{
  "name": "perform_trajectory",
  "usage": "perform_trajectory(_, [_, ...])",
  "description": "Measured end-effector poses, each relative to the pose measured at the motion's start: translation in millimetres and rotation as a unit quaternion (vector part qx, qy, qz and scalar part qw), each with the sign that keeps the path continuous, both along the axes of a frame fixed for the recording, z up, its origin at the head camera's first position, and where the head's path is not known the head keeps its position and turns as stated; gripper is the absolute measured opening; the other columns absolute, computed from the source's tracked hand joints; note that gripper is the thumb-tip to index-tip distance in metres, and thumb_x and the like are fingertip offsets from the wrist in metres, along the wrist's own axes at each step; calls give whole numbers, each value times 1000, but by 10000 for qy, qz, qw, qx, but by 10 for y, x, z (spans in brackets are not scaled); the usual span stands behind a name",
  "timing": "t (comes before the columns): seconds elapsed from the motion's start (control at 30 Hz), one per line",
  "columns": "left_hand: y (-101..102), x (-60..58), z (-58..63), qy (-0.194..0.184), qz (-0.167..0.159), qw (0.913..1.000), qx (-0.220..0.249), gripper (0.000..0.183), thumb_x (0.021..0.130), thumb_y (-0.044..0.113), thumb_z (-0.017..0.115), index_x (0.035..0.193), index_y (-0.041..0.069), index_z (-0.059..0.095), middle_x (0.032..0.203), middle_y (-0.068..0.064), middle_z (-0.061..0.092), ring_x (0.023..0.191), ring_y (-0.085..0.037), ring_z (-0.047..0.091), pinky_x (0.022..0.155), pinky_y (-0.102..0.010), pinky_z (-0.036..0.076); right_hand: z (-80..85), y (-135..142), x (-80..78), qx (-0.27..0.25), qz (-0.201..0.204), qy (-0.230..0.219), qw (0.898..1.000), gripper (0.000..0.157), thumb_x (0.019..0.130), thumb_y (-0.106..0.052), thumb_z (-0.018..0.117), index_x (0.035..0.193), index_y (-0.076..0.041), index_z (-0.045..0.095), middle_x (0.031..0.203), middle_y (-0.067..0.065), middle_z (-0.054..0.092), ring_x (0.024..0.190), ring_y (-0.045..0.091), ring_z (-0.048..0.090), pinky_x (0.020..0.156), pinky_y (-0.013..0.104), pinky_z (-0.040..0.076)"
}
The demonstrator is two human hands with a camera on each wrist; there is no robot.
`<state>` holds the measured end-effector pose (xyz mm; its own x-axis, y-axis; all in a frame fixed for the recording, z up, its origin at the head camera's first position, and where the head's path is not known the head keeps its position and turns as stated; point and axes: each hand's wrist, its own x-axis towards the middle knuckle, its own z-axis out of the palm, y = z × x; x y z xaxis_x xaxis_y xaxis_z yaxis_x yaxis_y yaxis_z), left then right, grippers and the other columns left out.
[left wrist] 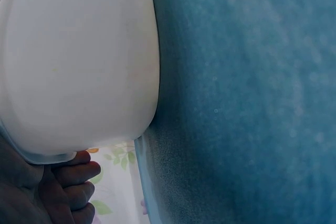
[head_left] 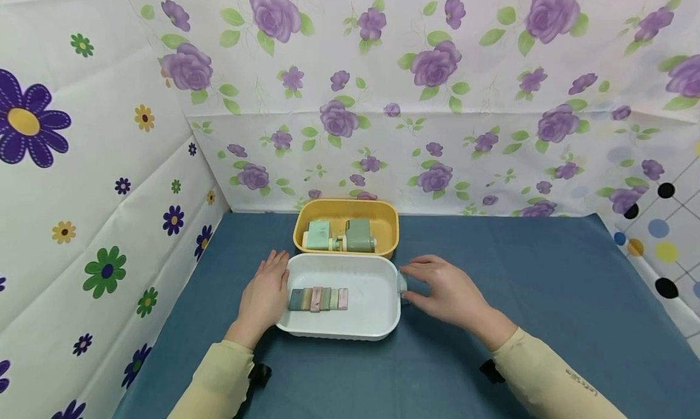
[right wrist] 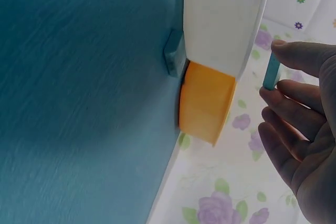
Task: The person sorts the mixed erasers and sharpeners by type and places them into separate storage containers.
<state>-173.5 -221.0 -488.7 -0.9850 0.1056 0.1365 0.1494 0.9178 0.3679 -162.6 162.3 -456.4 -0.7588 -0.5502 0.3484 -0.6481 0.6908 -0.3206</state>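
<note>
A white tray [head_left: 361, 316] holds a row of small flat blocks [head_left: 319, 299] in teal, tan, pink and green against its left part. My left hand [head_left: 264, 294] rests along the tray's left side with the fingers fairly straight; in the left wrist view its fingers [left wrist: 76, 174] lie by the rim. At the tray's right edge, my right hand [head_left: 451, 291] pinches a small teal block [right wrist: 272, 72] between thumb and fingertips, held at rim height. Another teal block [right wrist: 176, 53] stands on the table beside the tray, mostly hidden by the right hand in the head view.
Directly behind the white tray sits a yellow bin [head_left: 350, 205] with two boxy green objects [head_left: 358, 235] in it. A blue cloth [head_left: 519, 273] covers the table. Flowered sheets [head_left: 437, 133] hang at the back and left.
</note>
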Motion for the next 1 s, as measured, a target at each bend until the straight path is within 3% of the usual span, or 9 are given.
perform_trajectory(0.63, [11, 11, -1, 132, -36, 9999, 8, 46, 114, 12, 48, 155, -9, 49, 162, -24, 47, 157, -39, 34, 130, -55, 26, -48, -255, 28, -160, 292, -35, 9994, 45, 89, -27, 91, 129, -11, 79, 124, 4, 77, 121, 23, 68, 92, 40, 64])
perform_trajectory(1.0, [4, 7, 1, 12, -22, 10000, -3, 48, 115, 14, 48, 157, -8, 47, 164, -23, 44, 158, -38, 31, 131, -54, 24, -101, -507, 43, -196, 557, -104, 9982, 43, 91, -27, 89, 129, -10, 79, 123, 2, 78, 125, 22, 67, 97, 42, 63])
